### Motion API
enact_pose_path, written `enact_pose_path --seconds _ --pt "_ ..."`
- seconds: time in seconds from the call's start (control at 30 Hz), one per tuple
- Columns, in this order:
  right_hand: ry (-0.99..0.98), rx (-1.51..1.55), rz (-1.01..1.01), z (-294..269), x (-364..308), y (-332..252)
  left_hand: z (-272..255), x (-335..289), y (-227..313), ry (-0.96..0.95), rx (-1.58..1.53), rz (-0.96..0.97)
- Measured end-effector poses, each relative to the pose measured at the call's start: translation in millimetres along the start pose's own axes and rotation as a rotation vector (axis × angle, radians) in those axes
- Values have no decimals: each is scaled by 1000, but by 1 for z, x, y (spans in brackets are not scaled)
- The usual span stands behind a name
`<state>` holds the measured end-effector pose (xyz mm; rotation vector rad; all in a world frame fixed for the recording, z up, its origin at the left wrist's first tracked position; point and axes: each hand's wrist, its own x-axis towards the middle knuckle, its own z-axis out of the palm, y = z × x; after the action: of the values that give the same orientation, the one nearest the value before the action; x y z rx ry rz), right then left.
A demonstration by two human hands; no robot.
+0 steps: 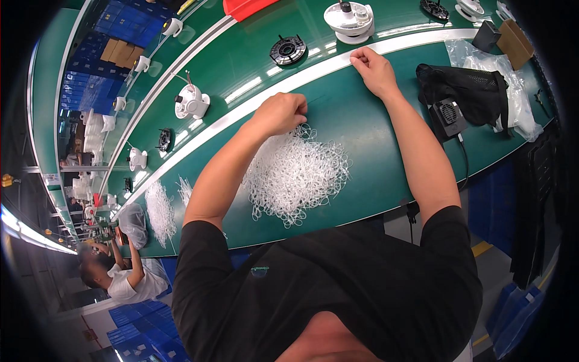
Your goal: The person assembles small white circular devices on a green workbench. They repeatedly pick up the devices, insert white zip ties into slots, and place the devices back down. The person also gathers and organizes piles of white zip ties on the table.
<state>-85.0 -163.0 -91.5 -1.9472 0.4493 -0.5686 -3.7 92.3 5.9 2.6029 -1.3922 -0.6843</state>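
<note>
A big heap of thin white looped ties [295, 175] lies on the green table in front of me. My left hand [282, 113] is over the heap's far edge, its fingers curled closed; whatever they may hold is hidden. Farther right and forward, my right hand [374, 71] has thumb and fingers pinched together at the white strip [313, 71] along the conveyor. Anything in that pinch is too small to make out. Just beyond it stands a white round appliance part [350, 25], with a black spoked disc [288, 50] to its left.
More white appliance parts [192, 101] and black discs stand along the green conveyor. At right lie a black mesh bag [464, 90], a small black device [448, 117] with a cable, and clear plastic. A second tie heap [159, 211] and a co-worker [123, 280] are at left.
</note>
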Motion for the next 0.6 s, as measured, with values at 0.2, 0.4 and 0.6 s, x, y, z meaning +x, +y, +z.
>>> enact_pose_path --seconds 0.2,0.4,0.6 --pt "-17 -40 8 0 -1 -1 11 5 4 74 120 102" --pt "-30 -13 1 -1 -1 -3 24 32 -3 369 158 182" --pt "-19 -22 5 -1 1 0 16 33 22 296 -138 -97"
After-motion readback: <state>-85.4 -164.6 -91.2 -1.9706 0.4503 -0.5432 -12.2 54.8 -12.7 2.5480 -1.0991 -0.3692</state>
